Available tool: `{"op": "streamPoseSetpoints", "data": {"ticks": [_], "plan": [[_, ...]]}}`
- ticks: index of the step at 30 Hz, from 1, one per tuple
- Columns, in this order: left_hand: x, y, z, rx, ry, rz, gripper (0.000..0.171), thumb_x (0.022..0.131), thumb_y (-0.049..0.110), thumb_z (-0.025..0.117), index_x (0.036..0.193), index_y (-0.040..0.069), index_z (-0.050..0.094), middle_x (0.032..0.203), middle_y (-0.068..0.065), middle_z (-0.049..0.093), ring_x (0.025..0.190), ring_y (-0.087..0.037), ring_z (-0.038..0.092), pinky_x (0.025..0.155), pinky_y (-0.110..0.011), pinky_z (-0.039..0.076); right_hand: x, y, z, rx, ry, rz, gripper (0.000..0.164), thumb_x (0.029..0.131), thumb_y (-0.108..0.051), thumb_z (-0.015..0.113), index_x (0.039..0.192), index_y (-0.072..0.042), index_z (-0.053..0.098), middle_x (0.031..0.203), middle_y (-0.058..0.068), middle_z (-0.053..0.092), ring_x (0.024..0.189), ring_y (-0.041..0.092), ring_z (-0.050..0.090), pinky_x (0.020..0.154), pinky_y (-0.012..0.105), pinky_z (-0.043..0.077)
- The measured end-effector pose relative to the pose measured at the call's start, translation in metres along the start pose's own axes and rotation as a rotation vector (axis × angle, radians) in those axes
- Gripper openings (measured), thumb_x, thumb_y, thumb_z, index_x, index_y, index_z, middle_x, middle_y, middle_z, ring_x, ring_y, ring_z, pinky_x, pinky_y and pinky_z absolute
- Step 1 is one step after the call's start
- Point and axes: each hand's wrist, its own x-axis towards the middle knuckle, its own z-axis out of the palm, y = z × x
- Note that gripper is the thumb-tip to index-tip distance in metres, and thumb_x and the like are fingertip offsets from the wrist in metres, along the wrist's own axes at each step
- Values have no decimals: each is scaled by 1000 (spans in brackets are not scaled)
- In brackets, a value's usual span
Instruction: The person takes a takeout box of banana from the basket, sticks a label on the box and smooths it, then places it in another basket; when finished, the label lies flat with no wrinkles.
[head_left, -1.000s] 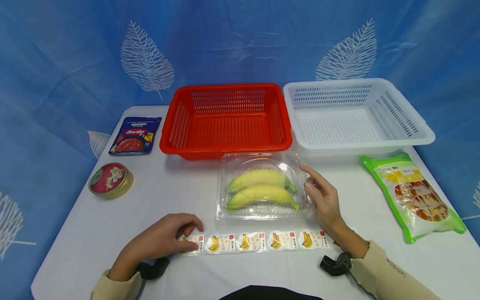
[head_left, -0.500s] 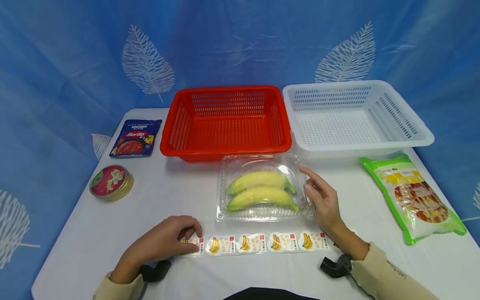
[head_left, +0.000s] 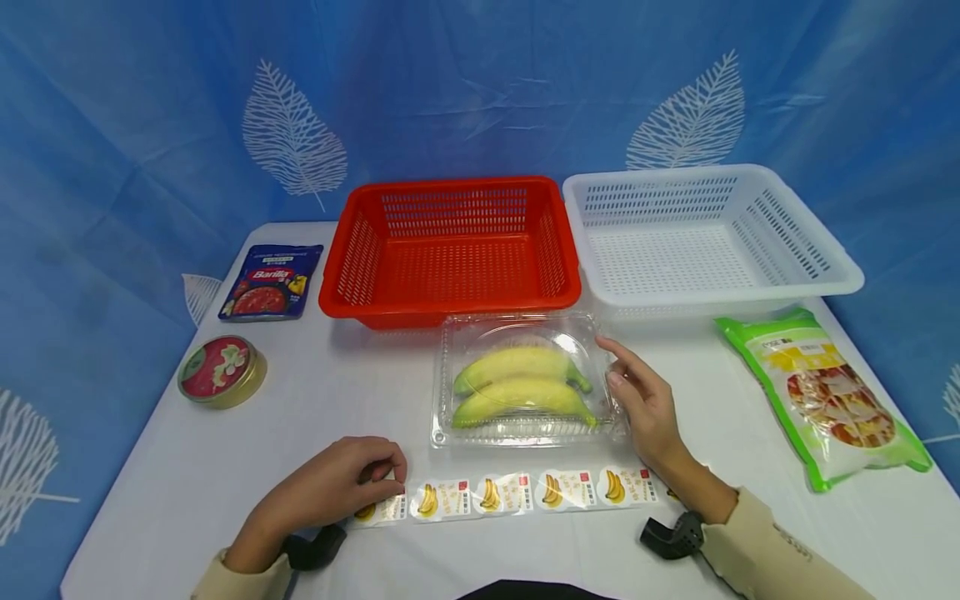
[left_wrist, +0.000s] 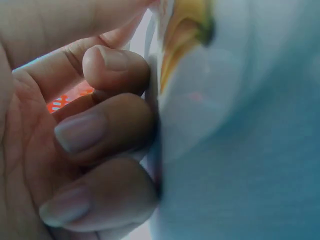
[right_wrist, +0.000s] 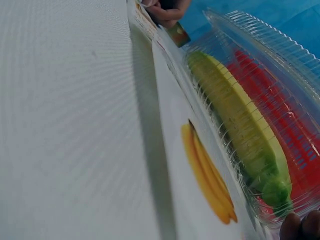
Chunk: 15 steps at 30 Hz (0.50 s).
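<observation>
A clear plastic clamshell box (head_left: 480, 333) with two yellow-green bananas (head_left: 517, 400) inside stands in the middle of the table. In front of it lies a strip of banana stickers (head_left: 502, 494). At the strip's left end my left hand (head_left: 333, 483) pinches a sticker between thumb and index finger; its other fingers curl down against the strip in the left wrist view. My right hand (head_left: 651, 408) rests against the box's right side, index finger and thumb extended along it. The right forearm covers the strip's right end.
Behind the box stand a red basket (head_left: 450, 310) and a white basket (head_left: 727, 294). At the left lie a blue Barilla pouch (head_left: 272, 283) and a round tin (head_left: 222, 371). A green-and-white food bag (head_left: 832, 400) lies at the right.
My left thumb and index finger have come together on the end sticker, and the strip's left end has shifted slightly toward me. The right hand stays against the box.
</observation>
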Motion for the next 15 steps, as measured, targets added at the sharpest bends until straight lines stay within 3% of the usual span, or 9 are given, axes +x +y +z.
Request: {"op": "streamPoseSetpoints", "data": {"ticks": [8,15], "plan": [[-3,-2,0,-51,-15,-19,9,98,29,71,95,25,63,72,10,51,69,-8,52,59,-25,45,-1,0,-1,8,-12,17,43,97,9,45,139,10,55,80,4,49,65,11,41,54,25,35],[-5,-8,-5,-144,9,-33,14,102,31,64,103,18,60,76,4,52,72,-12,55,62,-25,48,-3,2,-3,-51,-17,47,43,99,6,45,140,6,56,79,2,48,65,11,39,54,25,35]]}}
